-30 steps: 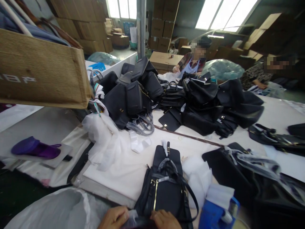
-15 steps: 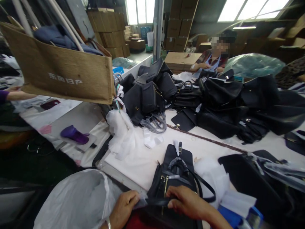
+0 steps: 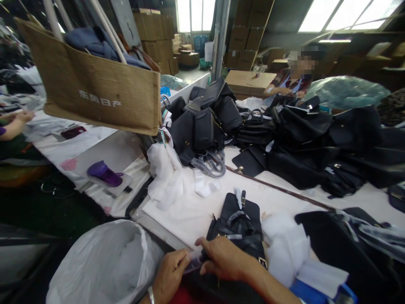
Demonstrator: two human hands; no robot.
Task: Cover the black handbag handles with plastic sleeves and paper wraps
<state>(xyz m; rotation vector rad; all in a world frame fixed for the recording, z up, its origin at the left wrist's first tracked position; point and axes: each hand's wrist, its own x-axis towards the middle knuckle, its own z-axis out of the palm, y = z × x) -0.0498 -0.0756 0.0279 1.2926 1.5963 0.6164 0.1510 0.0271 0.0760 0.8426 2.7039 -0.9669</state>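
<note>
A black backpack [image 3: 236, 215] lies on the white table in front of me, its flap and small buckle pointing away. My left hand [image 3: 172, 270] is closed on clear plastic wrap [image 3: 193, 261] around a strap of this bag. Close beside it, my right hand [image 3: 224, 257] is closed over the same strap, thumb and fingers pinched near the plastic. Most of the strap is hidden behind the fingers. A gold-coloured buckle [image 3: 262, 261] shows right of my right hand. White tissue paper [image 3: 284, 245] lies against the bag's right side.
A bin lined with a whitish plastic bag [image 3: 104, 261] stands at lower left. Black bags [image 3: 215, 122] are heaped across the table. A jute tote [image 3: 101, 88] hangs at upper left, above a purple bottle [image 3: 104, 173]. A co-worker [image 3: 291, 80] sits behind the heap.
My right hand has slid left along the strap, closer to my left hand. The dark strap stretch between the hands has shortened. The camera view has turned slightly left.
</note>
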